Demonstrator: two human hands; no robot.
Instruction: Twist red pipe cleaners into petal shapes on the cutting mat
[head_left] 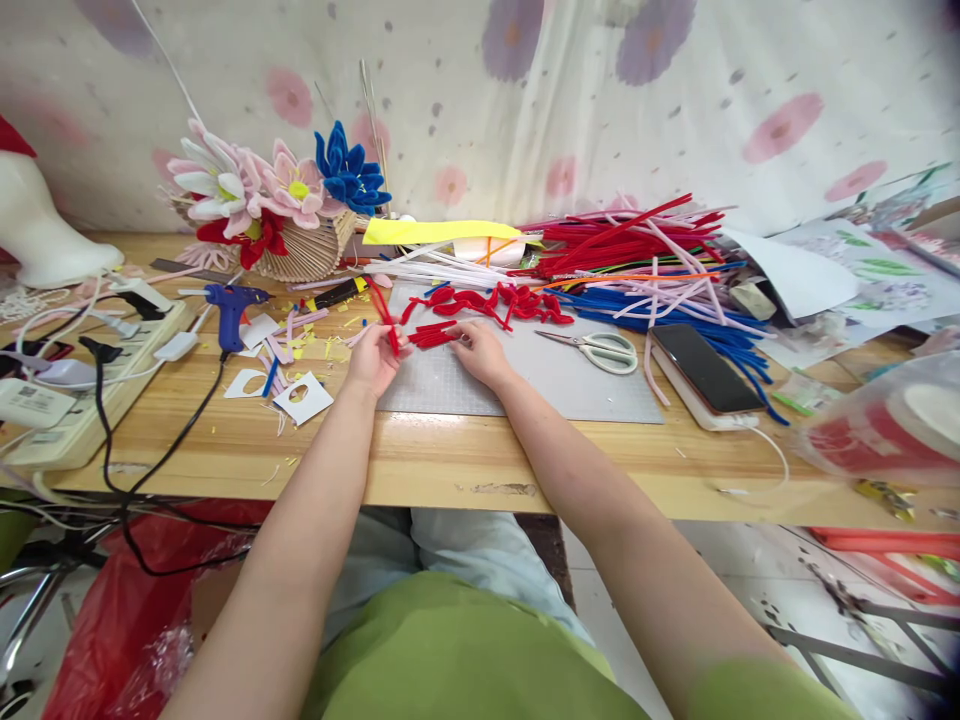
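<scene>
My left hand (377,357) is closed on red pipe cleaners (381,302) that stick up above the fingers. Beside it, my right hand (478,350) rests at a small bundle of short red pipe cleaners (433,334) lying on the grey cutting mat (517,390). Its fingertips touch the bundle's right end, and whether they pinch a piece is hard to see. Behind the hands lies a row of red twisted petal shapes (495,302). White-handled scissors (600,350) lie on the mat to the right.
A blue glue gun (231,312) and a power strip (112,370) with cables stand left. Fuzzy flowers (285,195) are at the back. Long pipe cleaners (637,245) pile up behind the mat. On the right are a phone (705,368) and a bagged cup (885,425).
</scene>
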